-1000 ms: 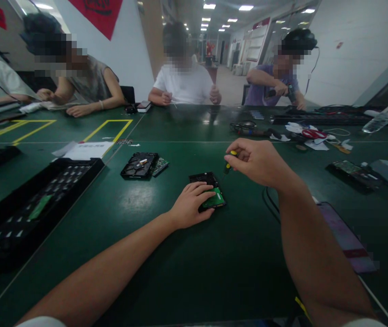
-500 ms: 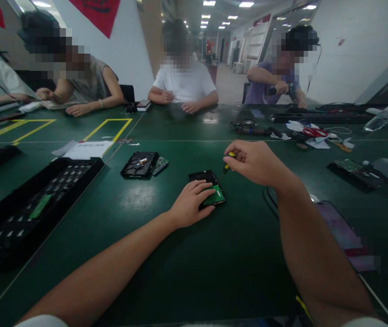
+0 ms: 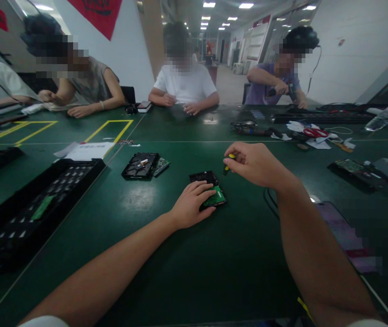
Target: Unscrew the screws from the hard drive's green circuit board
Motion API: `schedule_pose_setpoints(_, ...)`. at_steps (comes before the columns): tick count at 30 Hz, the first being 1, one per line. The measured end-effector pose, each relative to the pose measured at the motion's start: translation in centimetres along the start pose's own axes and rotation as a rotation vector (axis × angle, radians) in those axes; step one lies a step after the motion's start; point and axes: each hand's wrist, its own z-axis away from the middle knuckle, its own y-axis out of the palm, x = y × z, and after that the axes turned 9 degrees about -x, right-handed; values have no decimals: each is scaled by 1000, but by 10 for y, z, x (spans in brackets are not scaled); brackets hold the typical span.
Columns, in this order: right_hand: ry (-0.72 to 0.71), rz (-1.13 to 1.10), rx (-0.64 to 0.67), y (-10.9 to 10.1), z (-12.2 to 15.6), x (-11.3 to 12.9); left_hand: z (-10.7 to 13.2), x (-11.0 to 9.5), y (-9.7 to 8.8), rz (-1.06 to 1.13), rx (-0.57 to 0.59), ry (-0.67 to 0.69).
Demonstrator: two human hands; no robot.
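Observation:
A black hard drive [image 3: 203, 177] with a green circuit board lies on the dark green table. My left hand [image 3: 194, 204] rests across it, fingers over the top and thumb along its near edge, holding it against the table. The fingers cover part of the board. Just right of the drive, my right hand [image 3: 248, 161] is closed around a small screwdriver [image 3: 227, 168] with a yellow and black handle. The tool points down beside the drive; its tip is too small to make out. Farther left lie another hard drive [image 3: 140, 165] and a loose circuit board [image 3: 161, 166].
A long black tray [image 3: 88, 181] stands on the left, with a paper sheet [image 3: 90, 151] behind it. A phone [image 3: 344, 231] lies under my right forearm. To the right are another circuit-board device [image 3: 354, 172] and a cluttered pile [image 3: 313, 132]. Several people sit across the table.
Both hands stay almost in place, the left on the hard drive and the right around the screwdriver. The view has shifted very slightly.

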Motion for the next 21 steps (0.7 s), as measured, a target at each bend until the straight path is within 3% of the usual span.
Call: schedule_pose_setpoints(21, -1, -29, 6, 2, 0, 1, 0, 1, 1, 7, 3, 6)
